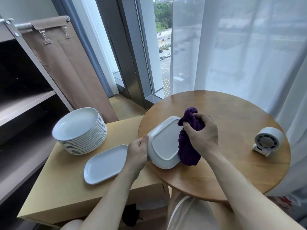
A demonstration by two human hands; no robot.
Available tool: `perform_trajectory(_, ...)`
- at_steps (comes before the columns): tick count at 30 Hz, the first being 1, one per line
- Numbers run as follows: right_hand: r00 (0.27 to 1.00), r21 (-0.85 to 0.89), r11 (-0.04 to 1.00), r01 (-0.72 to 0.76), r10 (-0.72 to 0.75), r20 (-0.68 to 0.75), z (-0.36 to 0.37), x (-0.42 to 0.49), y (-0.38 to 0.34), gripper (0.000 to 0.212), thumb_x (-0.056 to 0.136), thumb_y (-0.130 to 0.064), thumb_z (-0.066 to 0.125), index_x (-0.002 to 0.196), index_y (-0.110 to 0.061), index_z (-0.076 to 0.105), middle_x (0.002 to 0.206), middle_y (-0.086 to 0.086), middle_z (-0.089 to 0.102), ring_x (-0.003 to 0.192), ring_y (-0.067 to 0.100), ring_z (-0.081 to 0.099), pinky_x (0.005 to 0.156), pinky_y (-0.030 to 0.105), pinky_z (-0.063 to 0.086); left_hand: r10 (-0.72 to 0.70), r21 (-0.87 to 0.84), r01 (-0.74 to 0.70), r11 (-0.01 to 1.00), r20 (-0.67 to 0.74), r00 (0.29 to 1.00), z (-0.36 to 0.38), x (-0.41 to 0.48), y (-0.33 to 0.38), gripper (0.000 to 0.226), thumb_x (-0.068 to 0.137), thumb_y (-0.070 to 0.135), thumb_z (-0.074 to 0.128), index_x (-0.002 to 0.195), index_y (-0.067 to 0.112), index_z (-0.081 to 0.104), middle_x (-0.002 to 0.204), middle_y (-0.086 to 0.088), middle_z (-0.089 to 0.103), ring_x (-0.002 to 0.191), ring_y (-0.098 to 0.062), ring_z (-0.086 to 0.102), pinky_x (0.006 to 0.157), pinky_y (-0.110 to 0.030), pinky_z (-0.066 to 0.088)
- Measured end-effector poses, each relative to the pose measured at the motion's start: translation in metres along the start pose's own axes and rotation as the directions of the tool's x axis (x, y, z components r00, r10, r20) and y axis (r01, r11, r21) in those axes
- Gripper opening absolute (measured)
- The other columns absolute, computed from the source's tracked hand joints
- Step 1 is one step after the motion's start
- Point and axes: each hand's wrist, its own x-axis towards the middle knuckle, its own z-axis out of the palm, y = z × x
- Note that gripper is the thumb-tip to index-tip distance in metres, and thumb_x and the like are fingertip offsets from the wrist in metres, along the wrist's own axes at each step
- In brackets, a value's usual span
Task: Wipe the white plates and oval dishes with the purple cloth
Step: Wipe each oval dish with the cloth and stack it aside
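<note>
A pale rectangular tabletop (66, 188) meets a round wooden tabletop (232, 163) by a sheer-curtained window (163, 47). A stack of white plates (78, 128) stands at the pale one's ten o'clock, with an oval dish (105, 163) at its five o'clock. At the round top's nine o'clock, the left hand (137, 155) grips the rim of an upturned dish (163, 143). The right hand (202, 133) has its fingers curled round the purple cloth (189, 141), pressed against that dish. A white fan (268, 141) sits at three o'clock.
</note>
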Motion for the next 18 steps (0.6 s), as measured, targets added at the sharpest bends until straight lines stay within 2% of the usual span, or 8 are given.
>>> perform_trajectory(2, 1.000, -0.008, 1.000, -0.003, 0.004, 0.012, 0.000, 0.000, 0.001, 0.029, 0.068, -0.050, 0.069, 0.095, -0.039, 0.068, 0.106, -0.017, 0.062, 0.095, 0.001, 0.065, 0.088, 0.028, 0.053, -0.095, -0.077, 0.093, 0.993, -0.023, 0.995, 0.000, -0.001, -0.005, 0.051, 0.108, 0.040, 0.045, 0.101, -0.005, 0.069, 0.085, -0.015, 0.067, 0.076, -0.027, 0.064, 0.066, -0.040, 0.061)
perform_trajectory(5, 1.000, -0.018, 1.000, -0.016, 0.017, 0.023, 0.000, 0.000, 0.001, 0.030, 0.067, -0.053, 0.067, 0.095, -0.040, 0.067, 0.106, -0.018, 0.061, 0.092, -0.006, 0.062, 0.081, 0.017, 0.046, -0.184, -0.152, 0.178, 0.972, -0.032, 0.982, -0.002, -0.002, -0.009, 0.044, 0.109, 0.035, 0.045, 0.104, 0.001, 0.072, 0.093, -0.017, 0.073, 0.079, -0.028, 0.069, 0.056, -0.033, 0.059)
perform_trajectory(7, 0.999, -0.022, 0.999, -0.027, 0.027, 0.023, 0.000, 0.000, 0.001, 0.032, 0.066, -0.054, 0.066, 0.094, -0.040, 0.067, 0.105, -0.017, 0.061, 0.092, -0.005, 0.063, 0.082, 0.020, 0.048, -0.210, -0.147, 0.203, 0.968, -0.036, 0.977, -0.005, -0.004, -0.012, 0.042, 0.109, 0.035, 0.045, 0.108, 0.002, 0.071, 0.099, -0.021, 0.073, 0.082, -0.030, 0.070, 0.057, -0.033, 0.059)
perform_trajectory(9, 0.999, -0.036, 0.999, -0.041, 0.042, 0.030, 0.000, 0.000, 0.002, 0.032, 0.065, -0.053, 0.067, 0.094, -0.039, 0.068, 0.105, -0.017, 0.061, 0.091, -0.001, 0.065, 0.086, 0.030, 0.054, -0.230, -0.126, 0.222, 0.967, -0.053, 0.972, -0.007, -0.006, -0.014, 0.039, 0.108, 0.038, 0.046, 0.115, 0.007, 0.068, 0.109, -0.020, 0.072, 0.090, -0.031, 0.071, 0.059, -0.034, 0.059)
perform_trajectory(12, 0.996, -0.037, 0.996, -0.079, 0.081, 0.043, 0.000, 0.000, 0.003, 0.029, 0.067, -0.050, 0.070, 0.093, -0.038, 0.068, 0.106, -0.012, 0.061, 0.090, 0.015, 0.071, 0.087, 0.042, 0.058, -0.218, -0.104, 0.211, 0.972, -0.068, 0.973, -0.009, -0.013, -0.018, 0.038, 0.102, 0.044, 0.056, 0.128, 0.017, 0.052, 0.120, -0.010, 0.065, 0.101, -0.031, 0.070, 0.060, -0.037, 0.061)
perform_trajectory(13, 0.995, -0.045, 0.995, -0.092, 0.093, 0.040, -0.001, 0.000, 0.003, 0.028, 0.068, -0.051, 0.070, 0.092, -0.038, 0.068, 0.106, -0.011, 0.063, 0.091, 0.016, 0.070, 0.088, 0.043, 0.058, -0.193, -0.090, 0.188, 0.978, -0.051, 0.980, -0.011, -0.015, -0.020, 0.045, 0.098, 0.046, 0.063, 0.132, 0.022, 0.046, 0.125, -0.008, 0.061, 0.103, -0.030, 0.069, 0.059, -0.037, 0.061)
perform_trajectory(16, 0.988, -0.055, 0.986, -0.155, 0.156, 0.010, -0.002, 0.002, 0.002, 0.030, 0.069, -0.055, 0.073, 0.092, -0.038, 0.066, 0.105, -0.006, 0.069, 0.095, 0.015, 0.068, 0.091, 0.043, 0.056, -0.115, -0.005, 0.115, 0.993, 0.048, 0.992, -0.013, -0.021, -0.033, 0.088, 0.071, 0.061, 0.080, 0.139, 0.040, 0.029, 0.136, -0.003, 0.052, 0.110, -0.032, 0.065, 0.062, -0.035, 0.061)
perform_trajectory(18, 0.973, 0.011, 0.973, -0.232, 0.233, -0.006, -0.003, 0.002, -0.001, 0.030, 0.070, -0.056, 0.078, 0.091, -0.037, 0.067, 0.098, -0.009, 0.072, 0.093, 0.014, 0.069, 0.090, 0.042, 0.057, -0.072, 0.109, 0.064, 0.992, 0.072, 0.995, -0.011, -0.022, -0.041, 0.105, 0.057, 0.067, 0.086, 0.141, 0.045, 0.027, 0.139, 0.006, 0.047, 0.116, -0.028, 0.061, 0.076, -0.040, 0.063)
